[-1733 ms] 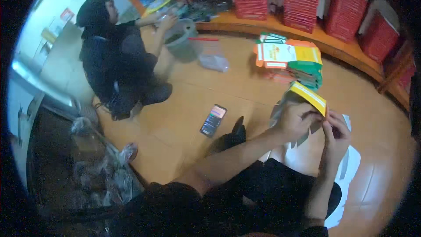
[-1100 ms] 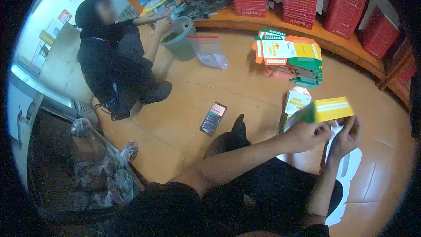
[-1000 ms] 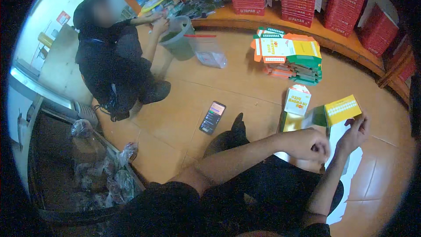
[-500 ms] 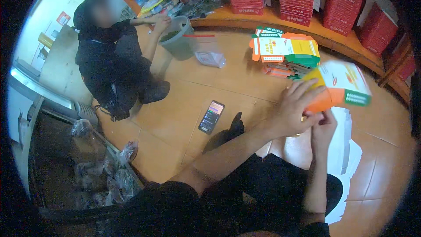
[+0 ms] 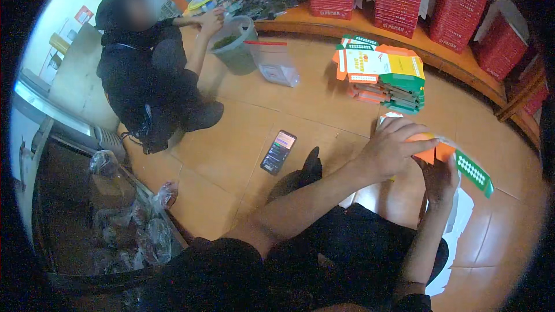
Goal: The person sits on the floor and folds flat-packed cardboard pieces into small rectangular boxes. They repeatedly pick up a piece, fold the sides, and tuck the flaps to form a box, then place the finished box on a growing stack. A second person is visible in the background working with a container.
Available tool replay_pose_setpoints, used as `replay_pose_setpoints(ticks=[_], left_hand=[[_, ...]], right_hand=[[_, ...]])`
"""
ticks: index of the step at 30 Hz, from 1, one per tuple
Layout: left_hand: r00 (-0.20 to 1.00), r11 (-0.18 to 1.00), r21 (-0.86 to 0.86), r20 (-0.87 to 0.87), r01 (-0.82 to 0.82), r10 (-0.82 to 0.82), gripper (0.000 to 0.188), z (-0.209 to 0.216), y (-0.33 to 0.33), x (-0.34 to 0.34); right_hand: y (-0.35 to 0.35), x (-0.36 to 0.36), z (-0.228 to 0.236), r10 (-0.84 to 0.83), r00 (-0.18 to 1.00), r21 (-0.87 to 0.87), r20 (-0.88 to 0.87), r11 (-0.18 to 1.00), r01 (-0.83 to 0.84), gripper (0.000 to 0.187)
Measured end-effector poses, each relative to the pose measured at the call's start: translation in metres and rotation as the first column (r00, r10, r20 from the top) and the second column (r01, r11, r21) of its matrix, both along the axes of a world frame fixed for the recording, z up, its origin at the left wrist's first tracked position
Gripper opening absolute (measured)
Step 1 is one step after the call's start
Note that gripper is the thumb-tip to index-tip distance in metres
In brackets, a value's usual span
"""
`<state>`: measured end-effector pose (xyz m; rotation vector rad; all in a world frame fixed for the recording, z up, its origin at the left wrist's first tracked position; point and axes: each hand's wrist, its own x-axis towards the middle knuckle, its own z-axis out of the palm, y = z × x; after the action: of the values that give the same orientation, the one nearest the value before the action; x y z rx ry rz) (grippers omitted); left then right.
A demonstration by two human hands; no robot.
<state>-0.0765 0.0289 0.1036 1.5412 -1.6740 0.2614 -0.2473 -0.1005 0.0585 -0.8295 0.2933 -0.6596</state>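
The left hand (image 5: 386, 151) arches palm-down and the right hand (image 5: 440, 180) stands upright; the 2 clamp the orange-and-green carton (image 5: 444, 152) at right, nearer than the flat-carton stack (image 5: 383, 69).

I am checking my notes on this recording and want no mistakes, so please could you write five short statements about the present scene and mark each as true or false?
1. The left hand and the right hand both touch the carton. True.
2. The stack of flat cartons lies to the left of the phone. False: it lies to the right of the phone and farther away.
3. The phone lies face up on the floor. True.
4. The co-worker stands upright. False: this person is low down, with knees bent, near the bucket.
5. A clear bag with a red top edge is beside the bucket. True.
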Motion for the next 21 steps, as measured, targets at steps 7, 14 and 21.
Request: replay_pose_setpoints(ticks=[7,14,21], left_hand=[[0.984,0.990,-0.138,-0.174,0.005,-0.029,0.025,0.006,-0.002,0.003],[0.726,0.990,-0.136,-0.684,-0.035,-0.068,0.015,0.009,-0.001,-0.020],[0.691,0.974,-0.222,-0.710,-0.036,-0.136,0.013,0.013,-0.001,-0.029]], right_hand=[[0.002,0.014,0.013,-0.298,0.949,-0.052,-0.100,0.954,0.295,0.037],[0.020,0.022,0.027,-0.403,0.908,-0.157,-0.113,0.910,0.385,0.025],[0.045,0.027,0.030,-0.351,0.931,-0.316,-0.095,0.898,0.306,0.047]])
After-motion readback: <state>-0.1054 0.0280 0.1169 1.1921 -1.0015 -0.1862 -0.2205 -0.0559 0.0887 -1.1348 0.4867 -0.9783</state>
